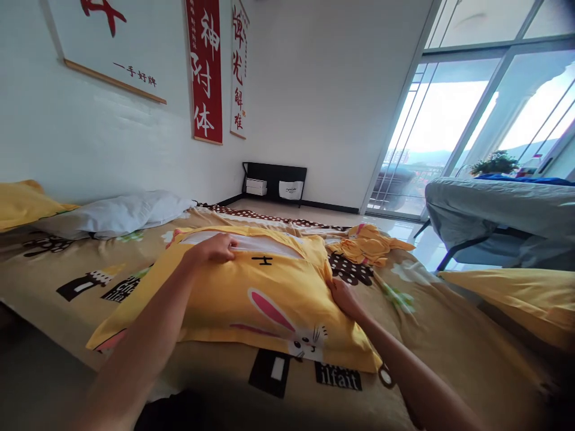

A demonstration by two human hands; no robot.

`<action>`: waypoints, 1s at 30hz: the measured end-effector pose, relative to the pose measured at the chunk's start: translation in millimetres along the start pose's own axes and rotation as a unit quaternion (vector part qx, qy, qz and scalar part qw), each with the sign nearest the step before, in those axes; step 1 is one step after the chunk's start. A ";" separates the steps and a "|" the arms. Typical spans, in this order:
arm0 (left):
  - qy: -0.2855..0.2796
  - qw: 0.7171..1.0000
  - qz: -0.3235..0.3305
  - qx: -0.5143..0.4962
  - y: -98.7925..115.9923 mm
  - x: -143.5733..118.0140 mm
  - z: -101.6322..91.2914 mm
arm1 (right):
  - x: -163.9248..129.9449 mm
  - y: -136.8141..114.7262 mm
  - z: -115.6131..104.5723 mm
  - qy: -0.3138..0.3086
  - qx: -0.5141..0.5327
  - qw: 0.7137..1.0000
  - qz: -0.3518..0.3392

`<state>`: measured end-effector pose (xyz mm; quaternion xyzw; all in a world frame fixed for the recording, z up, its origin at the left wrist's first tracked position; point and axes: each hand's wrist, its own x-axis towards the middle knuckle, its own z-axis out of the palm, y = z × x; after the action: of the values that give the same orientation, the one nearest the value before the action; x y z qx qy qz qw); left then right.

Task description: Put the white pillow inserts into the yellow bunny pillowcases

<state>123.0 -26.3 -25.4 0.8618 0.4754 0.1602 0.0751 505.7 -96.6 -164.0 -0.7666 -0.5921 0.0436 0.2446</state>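
A yellow pillowcase [215, 293] with a rabbit print lies across the bed in front of me. Through the long opening near its far edge shows a white pillow [265, 244] inside. My left hand [217, 247] is closed on the rim of that opening, left of its middle, with the fingertips partly hidden in the fabric. On the pillowcase's right side, my right hand [343, 296] grips the edge, its fingers mostly hidden by the cloth.
A patterned bedsheet [413, 335] covers the bed. Crumpled yellow fabric [366, 244] lies at the far right, a white pillow [121, 212] at the far left. Yellow pillows or cloths show at the left [27, 203] and right [525, 293] edges. Beyond stands a covered table [503, 200].
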 end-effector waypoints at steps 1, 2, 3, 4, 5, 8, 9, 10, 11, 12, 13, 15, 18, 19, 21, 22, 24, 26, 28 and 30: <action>0.011 1.000 -0.010 0.019 -0.8 -1.3 -0.6 | -1.5 -0.4 -0.1 0.006 -0.013 1.000 -0.007; 0.027 0.999 -0.016 0.037 -0.3 -2.2 0.0 | -3.4 -1.5 0.3 0.015 -0.024 0.999 -0.015; 0.050 0.997 -0.024 0.054 1.3 -2.8 1.8 | -6.1 -3.1 1.3 0.027 -0.033 0.999 -0.026; 0.087 0.993 -0.030 0.070 3.4 -3.0 4.3 | -9.7 -5.2 3.0 0.041 -0.040 0.998 -0.039; 0.128 0.987 -0.033 0.086 5.5 -2.9 7.5 | -14.2 -7.4 5.3 0.057 -0.044 0.996 -0.056; 0.195 0.973 -0.037 0.114 5.8 -0.5 19.4 | -32.3 -11.8 14.5 0.110 -0.042 0.985 -0.126; 0.185 0.975 -0.044 0.112 3.2 1.0 23.5 | -38.7 -11.8 17.6 0.127 -0.038 0.979 -0.156; 0.162 0.979 -0.054 0.107 -0.4 3.0 27.6 | -44.8 -11.0 20.3 0.145 -0.033 0.971 -0.187; 0.132 0.984 -0.067 0.098 -4.7 5.3 31.4 | -50.1 -9.9 22.2 0.163 -0.026 0.962 -0.217; 0.106 0.987 -0.079 0.092 -9.0 8.0 34.9 | -54.6 -8.9 23.2 0.181 -0.020 0.952 -0.247; 0.085 0.989 -0.086 0.088 -13.1 10.9 38.1 | -58.3 -8.4 23.3 0.199 -0.013 0.941 -0.274; 0.059 0.990 -0.097 0.085 -19.0 16.7 43.5 | -63.7 -10.6 21.6 0.232 0.001 0.917 -0.324; 0.046 0.989 -0.120 0.078 -21.5 22.5 50.6 | -69.8 -22.2 17.1 0.270 0.018 0.883 -0.384; 0.049 0.988 -0.128 0.074 -21.1 23.2 52.5 | -71.7 -27.2 15.6 0.280 0.023 0.873 -0.399; 0.068 0.986 -0.141 0.064 -18.8 22.6 54.1 | -74.9 -36.4 12.7 0.297 0.031 0.857 -0.421; 0.085 0.983 -0.149 0.058 -17.0 21.7 53.0 | -76.2 -40.1 11.0 0.303 0.034 0.850 -0.429; 0.133 0.976 -0.168 0.047 -11.9 19.3 45.3 | -79.1 -45.8 6.4 0.313 0.037 0.841 -0.440; 0.190 0.963 -0.188 0.036 -4.9 16.9 30.5 | -84.2 -51.5 0.2 0.320 0.037 0.832 -0.451; 0.240 0.950 -0.200 0.025 4.0 14.4 11.1 | -93.9 -60.2 -4.9 0.325 0.035 0.816 -0.476; 0.280 0.938 -0.205 0.016 14.7 11.2 -8.5 | -109.2 -72.9 -4.4 0.320 0.030 0.792 -0.519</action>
<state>137.3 -24.9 -11.1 0.6672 0.6457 0.3687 -0.0432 410.4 -186.5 -153.3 -0.3060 -0.7872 -0.3202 0.4292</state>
